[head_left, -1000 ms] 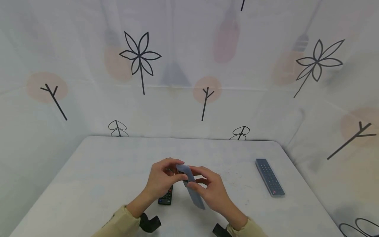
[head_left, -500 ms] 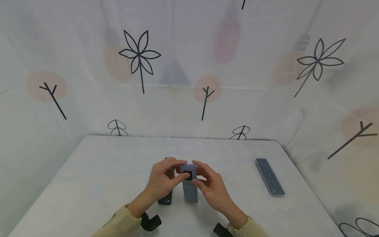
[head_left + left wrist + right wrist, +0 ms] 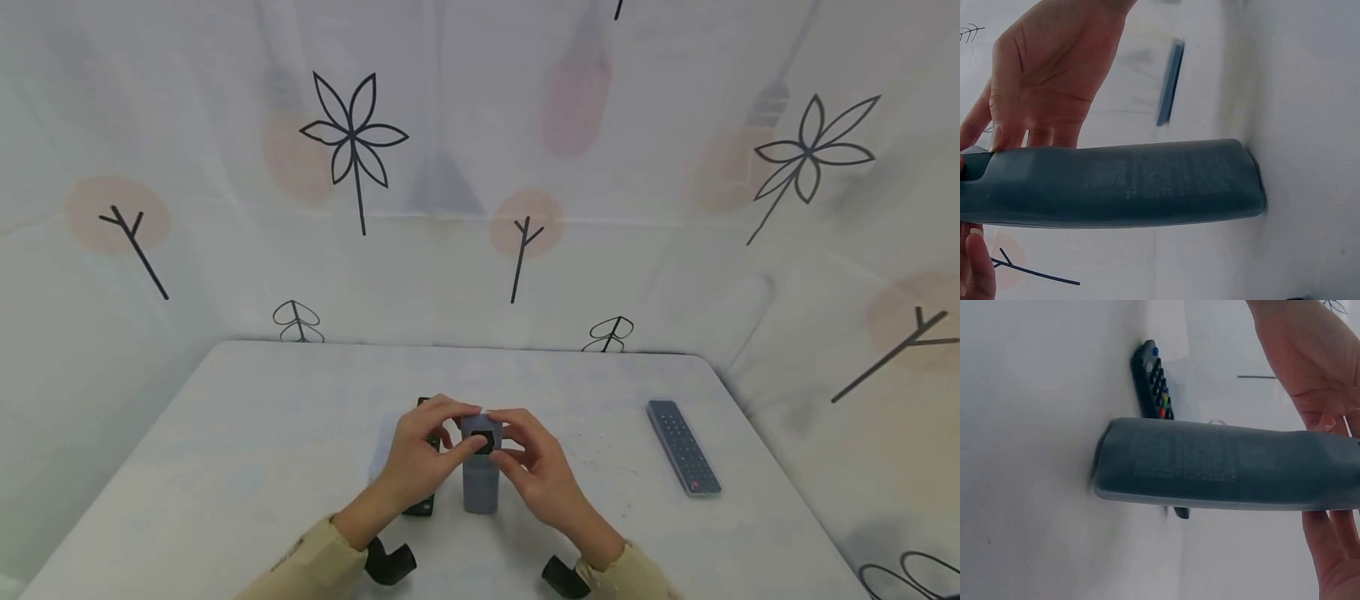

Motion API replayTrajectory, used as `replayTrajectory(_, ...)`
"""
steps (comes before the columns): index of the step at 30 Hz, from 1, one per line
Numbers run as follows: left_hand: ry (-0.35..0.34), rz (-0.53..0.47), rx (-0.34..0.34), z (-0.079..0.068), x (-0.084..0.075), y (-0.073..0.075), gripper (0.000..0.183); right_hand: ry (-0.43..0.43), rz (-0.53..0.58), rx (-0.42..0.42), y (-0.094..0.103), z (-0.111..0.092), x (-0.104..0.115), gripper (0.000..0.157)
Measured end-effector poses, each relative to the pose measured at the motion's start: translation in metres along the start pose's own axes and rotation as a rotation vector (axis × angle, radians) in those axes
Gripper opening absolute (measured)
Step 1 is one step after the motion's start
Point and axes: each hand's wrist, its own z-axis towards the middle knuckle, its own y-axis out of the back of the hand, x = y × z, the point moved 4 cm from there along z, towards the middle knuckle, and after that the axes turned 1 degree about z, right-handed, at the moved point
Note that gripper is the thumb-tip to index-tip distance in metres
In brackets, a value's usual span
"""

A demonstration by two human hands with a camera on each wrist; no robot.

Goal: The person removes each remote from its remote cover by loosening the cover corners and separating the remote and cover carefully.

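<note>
Both hands hold a remote control [image 3: 480, 485] in a translucent blue-grey cover, its lower end toward the person and close to the table. Printed text shows on its back in the wrist views. At the upper end, my left hand [image 3: 422, 446] pinches it, thumb on a dark opening [image 3: 483, 440] in the cover. From the other side, my right hand [image 3: 546, 475] grips the same end between thumb and fingers. Behind the left hand lies a black remote control [image 3: 1152, 378] with coloured buttons, partly hidden in the head view.
A second blue-grey covered remote control [image 3: 683, 447] lies at the right of the white table [image 3: 247, 467]. A pale translucent piece [image 3: 382, 442] lies left of the black remote. Dark curved straps [image 3: 390, 564] sit at both wrists. A patterned cloth [image 3: 450, 275] hangs behind.
The held remote has turned from a slanted, edge-on pose to straight, with its back facing the person. Both hands keep their grip and the left thumb stays by the dark opening.
</note>
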Motion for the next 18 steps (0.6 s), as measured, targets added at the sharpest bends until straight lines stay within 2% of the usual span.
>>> replayTrajectory(4, -0.022, -0.030, -0.012, -0.001, -0.004, -0.006, 0.036, 0.044, -0.019, -0.015, 0.003, 0.000, 0.001, 0.047)
replayTrajectory(6, -0.035, -0.042, -0.020, 0.002, -0.012, -0.007, 0.037, 0.076, -0.032, -0.030, 0.005, 0.002, 0.001, 0.043)
replayTrajectory(11, -0.021, -0.068, -0.029, 0.008, -0.025, -0.005, 0.034, 0.145, -0.048, -0.072, 0.005, 0.005, -0.001, 0.041)
replayTrajectory(18, 0.069, -0.113, -0.010, -0.003, 0.000, -0.017, 0.031, 0.156, 0.010, -0.108, -0.001, 0.004, -0.007, 0.038)
